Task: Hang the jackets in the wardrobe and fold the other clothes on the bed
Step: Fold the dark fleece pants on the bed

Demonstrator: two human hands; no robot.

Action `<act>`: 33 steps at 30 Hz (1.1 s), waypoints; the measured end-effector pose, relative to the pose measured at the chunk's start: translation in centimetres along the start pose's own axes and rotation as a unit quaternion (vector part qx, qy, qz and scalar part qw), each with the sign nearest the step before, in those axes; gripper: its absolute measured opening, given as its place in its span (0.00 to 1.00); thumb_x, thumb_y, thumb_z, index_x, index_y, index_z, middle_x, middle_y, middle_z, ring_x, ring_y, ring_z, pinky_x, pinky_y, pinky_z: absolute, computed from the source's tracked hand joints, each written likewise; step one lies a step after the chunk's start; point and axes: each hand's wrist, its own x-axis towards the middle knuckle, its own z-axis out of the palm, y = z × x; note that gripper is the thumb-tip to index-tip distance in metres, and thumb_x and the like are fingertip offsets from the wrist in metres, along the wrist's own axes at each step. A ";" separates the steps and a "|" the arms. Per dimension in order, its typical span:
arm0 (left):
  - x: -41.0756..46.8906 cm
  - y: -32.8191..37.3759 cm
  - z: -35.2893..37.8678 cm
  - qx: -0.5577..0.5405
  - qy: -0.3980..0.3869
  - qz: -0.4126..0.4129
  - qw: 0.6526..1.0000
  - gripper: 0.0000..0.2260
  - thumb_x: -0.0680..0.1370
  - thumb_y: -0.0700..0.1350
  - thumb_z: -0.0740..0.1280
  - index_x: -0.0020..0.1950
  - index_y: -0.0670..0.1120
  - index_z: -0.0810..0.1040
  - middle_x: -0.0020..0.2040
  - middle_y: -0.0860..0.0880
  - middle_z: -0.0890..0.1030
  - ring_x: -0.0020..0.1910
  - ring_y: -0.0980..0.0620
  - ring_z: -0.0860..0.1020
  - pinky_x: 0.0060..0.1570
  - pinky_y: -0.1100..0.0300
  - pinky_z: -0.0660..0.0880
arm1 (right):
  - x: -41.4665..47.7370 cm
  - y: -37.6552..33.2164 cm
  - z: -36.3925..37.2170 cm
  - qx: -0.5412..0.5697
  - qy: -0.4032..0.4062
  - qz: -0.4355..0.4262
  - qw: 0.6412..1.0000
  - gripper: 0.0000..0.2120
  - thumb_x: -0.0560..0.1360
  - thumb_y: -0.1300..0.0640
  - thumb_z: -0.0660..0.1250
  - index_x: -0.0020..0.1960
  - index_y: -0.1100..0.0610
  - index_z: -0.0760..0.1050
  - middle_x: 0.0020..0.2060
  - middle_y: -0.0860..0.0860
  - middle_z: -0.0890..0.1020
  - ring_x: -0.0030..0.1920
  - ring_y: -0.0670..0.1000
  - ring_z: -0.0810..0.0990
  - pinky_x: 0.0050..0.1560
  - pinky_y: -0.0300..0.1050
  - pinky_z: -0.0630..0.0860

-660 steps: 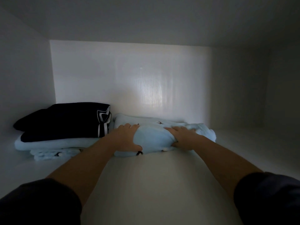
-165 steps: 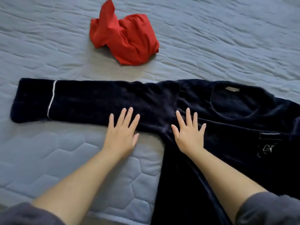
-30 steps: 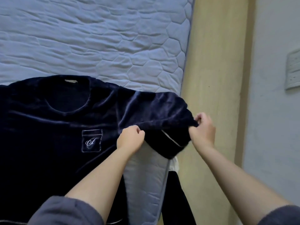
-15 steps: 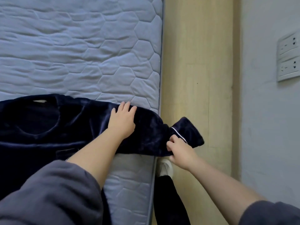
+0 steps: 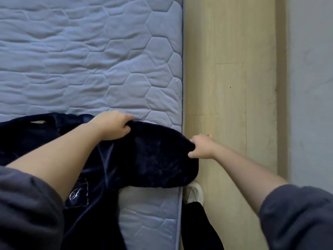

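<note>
Quilted pale-blue fabric covers the bed (image 5: 90,60), which fills the view from 9 to 12 o'clock and runs down to 6 o'clock. Light wooden floor (image 5: 228,69) lies along its edge toward 3 o'clock, and a grey wall (image 5: 310,69) stands beyond that.

A navy velvet top (image 5: 153,159) lies on the bed at 7 to 8 o'clock, with its body spread flat. One sleeve end is bunched toward the bed's edge and hangs slightly over it.

The person's grey sleeves (image 5: 27,204) enter from 7 and 4 o'clock.

The left hand (image 5: 113,125) sits on the top's upper edge, its fingers curled round a fold of the fabric near the shoulder. The right hand (image 5: 202,147), at 4 o'clock from the left, is just past the bed's edge and over the floor. It pinches the outer end of the bunched sleeve. The dark cloth sags between the two hands and below them.

A white shoe (image 5: 195,193) stands on the floor beside the bed, at 6 o'clock from the right hand.

An embroidered chest pocket (image 5: 77,193) shows beneath the left forearm, and a pale neck label (image 5: 37,122) lies at 9 o'clock.
</note>
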 end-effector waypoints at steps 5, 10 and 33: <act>1.3 0.8 0.0 -0.005 0.051 -0.051 0.997 0.12 0.78 0.43 0.55 0.58 0.48 0.73 0.55 0.44 0.79 0.54 0.42 0.76 0.46 0.53 0.66 | -2.2 3.6 -4.3 -0.093 0.011 -0.067 0.993 0.09 0.69 0.47 0.67 0.35 0.50 0.74 0.40 0.49 0.77 0.44 0.49 0.73 0.51 0.46 0.68; -1.0 4.0 3.6 -0.100 0.231 -0.184 0.950 0.16 0.76 0.44 0.63 0.64 0.45 0.72 0.65 0.43 0.72 0.66 0.43 0.68 0.66 0.45 0.58 | -3.8 6.4 -6.2 -0.098 -0.053 0.003 0.994 0.05 0.67 0.50 0.68 0.36 0.47 0.72 0.30 0.44 0.78 0.34 0.46 0.78 0.34 0.43 0.73; -19.9 12.1 17.5 -0.348 0.144 -0.355 0.856 0.28 0.77 0.43 0.64 0.76 0.43 0.59 0.76 0.44 0.59 0.74 0.45 0.59 0.69 0.47 0.60 | -9.0 -4.6 9.1 0.030 0.203 0.111 0.972 0.21 0.73 0.60 0.61 0.66 0.56 0.68 0.62 0.55 0.72 0.61 0.57 0.72 0.58 0.53 0.71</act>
